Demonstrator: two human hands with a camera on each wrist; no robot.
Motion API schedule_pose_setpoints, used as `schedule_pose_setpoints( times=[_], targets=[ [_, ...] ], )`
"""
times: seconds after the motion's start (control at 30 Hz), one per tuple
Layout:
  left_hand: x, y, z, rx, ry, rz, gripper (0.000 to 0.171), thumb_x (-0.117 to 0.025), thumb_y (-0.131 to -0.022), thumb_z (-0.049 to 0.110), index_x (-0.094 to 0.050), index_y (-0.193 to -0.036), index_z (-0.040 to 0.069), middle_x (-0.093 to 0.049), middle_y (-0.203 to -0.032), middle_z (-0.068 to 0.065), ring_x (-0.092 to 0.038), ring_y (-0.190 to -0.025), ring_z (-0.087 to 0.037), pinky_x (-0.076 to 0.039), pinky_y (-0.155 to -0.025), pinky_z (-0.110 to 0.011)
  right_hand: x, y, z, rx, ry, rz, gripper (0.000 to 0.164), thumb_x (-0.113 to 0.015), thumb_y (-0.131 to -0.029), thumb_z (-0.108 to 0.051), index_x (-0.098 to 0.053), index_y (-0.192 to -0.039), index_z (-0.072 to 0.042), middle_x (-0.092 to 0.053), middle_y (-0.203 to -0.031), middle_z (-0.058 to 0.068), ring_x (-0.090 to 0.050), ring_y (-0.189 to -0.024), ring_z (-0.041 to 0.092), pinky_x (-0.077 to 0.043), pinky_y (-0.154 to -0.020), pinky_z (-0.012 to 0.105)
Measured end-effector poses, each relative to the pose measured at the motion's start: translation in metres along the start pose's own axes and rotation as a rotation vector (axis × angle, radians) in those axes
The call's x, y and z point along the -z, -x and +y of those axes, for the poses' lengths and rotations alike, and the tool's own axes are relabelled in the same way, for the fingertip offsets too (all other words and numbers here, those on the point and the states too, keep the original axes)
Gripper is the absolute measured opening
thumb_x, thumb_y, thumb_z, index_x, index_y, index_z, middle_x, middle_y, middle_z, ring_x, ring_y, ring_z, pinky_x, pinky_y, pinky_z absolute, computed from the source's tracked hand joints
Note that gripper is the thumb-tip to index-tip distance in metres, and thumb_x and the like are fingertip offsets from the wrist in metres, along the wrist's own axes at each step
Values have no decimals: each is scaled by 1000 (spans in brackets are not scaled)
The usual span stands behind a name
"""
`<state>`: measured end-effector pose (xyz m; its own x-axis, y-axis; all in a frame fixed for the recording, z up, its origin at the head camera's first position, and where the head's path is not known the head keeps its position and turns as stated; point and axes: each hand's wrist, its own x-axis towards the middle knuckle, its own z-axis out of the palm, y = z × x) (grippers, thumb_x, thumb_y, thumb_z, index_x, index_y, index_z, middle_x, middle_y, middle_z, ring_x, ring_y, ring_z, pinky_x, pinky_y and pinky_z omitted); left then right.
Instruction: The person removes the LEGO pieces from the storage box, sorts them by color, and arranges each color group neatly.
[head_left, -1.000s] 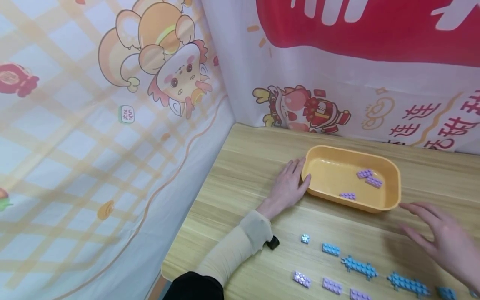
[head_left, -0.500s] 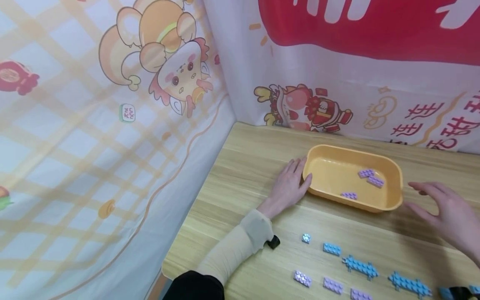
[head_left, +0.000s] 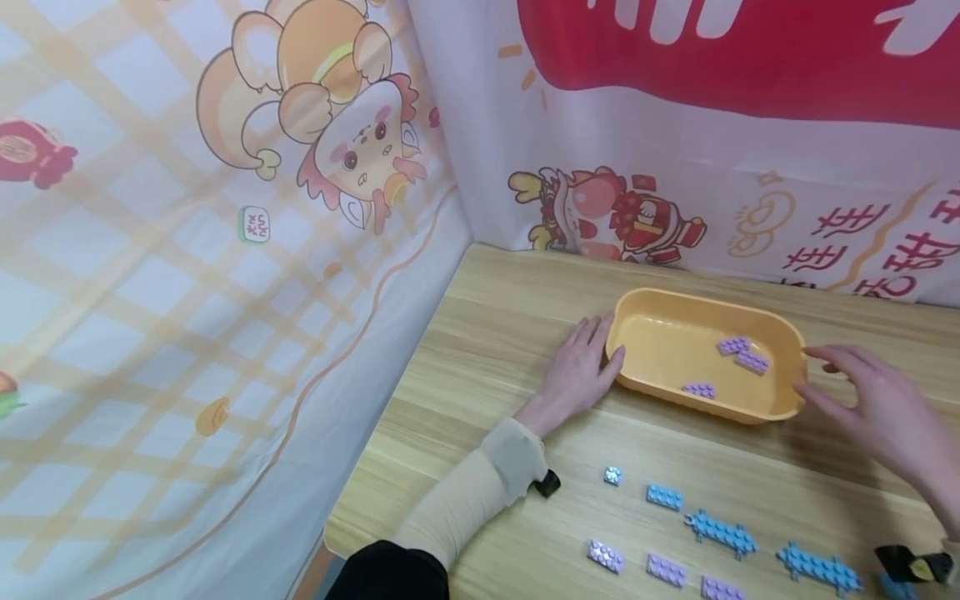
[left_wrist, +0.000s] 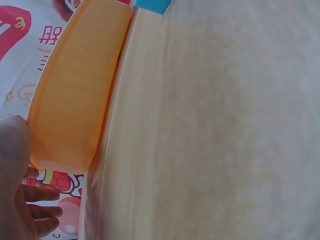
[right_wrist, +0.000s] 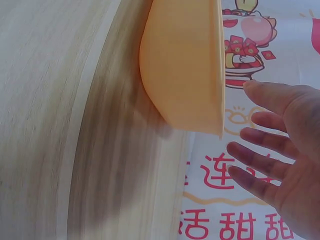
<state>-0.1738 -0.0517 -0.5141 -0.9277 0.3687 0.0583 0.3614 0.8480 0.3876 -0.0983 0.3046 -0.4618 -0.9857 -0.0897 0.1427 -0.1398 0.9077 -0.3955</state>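
An orange plastic tray (head_left: 667, 354) stands on the table, with three purple building bricks (head_left: 752, 362) inside it. My left hand (head_left: 573, 371) rests against its left end, the thumb along the front corner and the fingers beside the end wall. In the left wrist view the fingers (left_wrist: 42, 211) of that hand are spread and loosely extended. At the other end my right hand (head_left: 877, 400) is right by the rim, thumb and fingers parted. Seen from the right wrist, its fingers (right_wrist: 260, 160) are extended beside the tray wall, with nothing in the palm.
In front of the tray lies a row of blue pieces: a small square one (head_left: 612, 476), a brick (head_left: 664, 497) and two longer spiky-edged pieces (head_left: 720, 533). Nearer still is a row of purple bricks (head_left: 604, 557). Printed cloth (head_left: 480, 167) hangs behind the wooden table (head_left: 465, 367).
My right hand has moved up, away from the blue pieces, and then in to the tray's right end. My left hand stays at the left end.
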Motion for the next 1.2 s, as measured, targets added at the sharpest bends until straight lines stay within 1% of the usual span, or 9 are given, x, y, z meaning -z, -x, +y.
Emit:
schedule_pose_setpoints(
  times=[0.1, 0.3, 0.43, 0.5, 0.77, 0.93, 1.03, 1.13, 1.2],
  targets=[
    [0, 0, 0, -1, 2, -2, 69, -31, -118, 53, -24, -177, 17, -38, -179, -13, -35, -168, -29, -27, -142, -41, -3, -4, -1, 32, -3, 14, 56, -83, -96, -12, -59, -140, 14, -58, -133, 44, -60, -110, 62, -52, -85, 79],
    [1, 0, 1, -1, -2, -9, 70, -29, -118, 55, -22, -177, 18, -37, -180, -12, -34, -169, -29, -26, -142, -40, -10, -11, -3, 60, -33, 2, 54, -81, -96, -7, -58, -141, 14, -57, -137, 44, -61, -109, 61, -52, -87, 79],
    [1, 0, 1, 1, 2, -10, 70, -29, -118, 54, -22, -177, 18, -37, -179, -12, -34, -169, -29, -27, -142, -41, -14, -16, -6, 58, -48, -27, 54, -79, -100, -14, -58, -142, 13, -56, -140, 44, -59, -113, 63, -51, -89, 81],
    [1, -1, 1, 2, 11, -10, 69, -31, -118, 52, -21, -177, 18, -37, -179, -13, -34, -169, -30, -27, -142, -42, -16, -18, -8, 45, -49, -47, 54, -78, -102, -18, -58, -142, 13, -56, -139, 43, -59, -112, 61, -53, -86, 78],
    [2, -1, 0, 3, 6, -14, 69, -32, -118, 52, -22, -177, 18, -38, -179, -13, -34, -169, -30, -27, -142, -41, -19, -27, -11, -5, -62, -153, 57, -71, -108, -30, -58, -143, 13, -52, -146, 44, -52, -126, 67, -45, -100, 85],
    [2, -1, 0, 4, 8, -13, 69, -33, -118, 51, -23, -177, 18, -39, -179, -13, -35, -168, -30, -28, -142, -42, -20, -34, -9, -7, -54, -244, 61, -70, -108, -30, -53, -147, 15, -53, -144, 44, -59, -119, 62, -54, -90, 77],
    [2, -1, 0, 6, 14, -15, 69, -33, -118, 51, -23, -177, 18, -39, -179, -13, -35, -168, -31, -28, -141, -42, -22, -39, -8, 3, -40, -289, 61, -73, -106, -27, -53, -146, 16, -57, -140, 45, -62, -116, 61, -56, -89, 76],
    [2, -1, 0, 8, 14, -15, 69, -33, -118, 51, -23, -177, 18, -39, -179, -14, -35, -168, -31, -28, -142, -42, -24, -43, -7, 5, -37, -306, 59, -74, -104, -23, -55, -143, 17, -61, -136, 45, -63, -115, 63, -55, -91, 78],
    [1, -1, 0, 8, 14, -14, 69, -34, -118, 51, -23, -177, 17, -39, -178, -14, -36, -168, -32, -28, -142, -42, -25, -45, -7, -24, -43, -306, 58, -74, -103, -22, -55, -142, 17, -62, -133, 45, -65, -110, 59, -58, -85, 73]
  ],
)
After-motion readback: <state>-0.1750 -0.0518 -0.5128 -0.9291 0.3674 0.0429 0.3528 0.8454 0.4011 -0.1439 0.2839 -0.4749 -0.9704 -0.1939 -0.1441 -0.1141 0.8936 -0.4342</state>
